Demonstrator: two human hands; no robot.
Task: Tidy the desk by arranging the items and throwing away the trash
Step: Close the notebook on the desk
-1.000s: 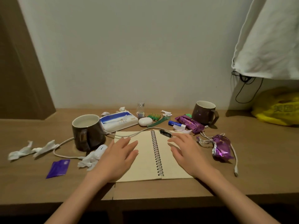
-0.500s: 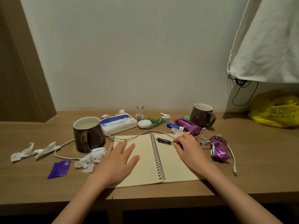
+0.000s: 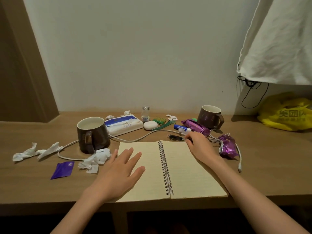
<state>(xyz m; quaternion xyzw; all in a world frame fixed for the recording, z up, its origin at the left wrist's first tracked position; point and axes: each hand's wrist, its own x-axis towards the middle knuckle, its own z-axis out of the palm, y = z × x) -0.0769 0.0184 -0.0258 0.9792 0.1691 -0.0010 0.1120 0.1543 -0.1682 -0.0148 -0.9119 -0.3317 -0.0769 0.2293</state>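
Observation:
An open spiral notebook lies at the desk's front edge. My left hand rests flat and open on its left page. At the notebook's top right corner, my right hand pinches the end of a black pen, which lies just beyond the page. Crumpled tissues sit left of the notebook, more tissue scraps farther left. A purple sachet lies near the front. Purple snack wrappers lie to the right.
Two brown mugs stand on the desk, one left, one back right. A tissue pack, small bottle, white case, blue tube and white cable crowd the back. A yellow bag sits far right.
My right hand has moved from the right page up to the notebook's top corner and closed its fingers on the pen, which slid off the page. The left hand stayed on the left page.

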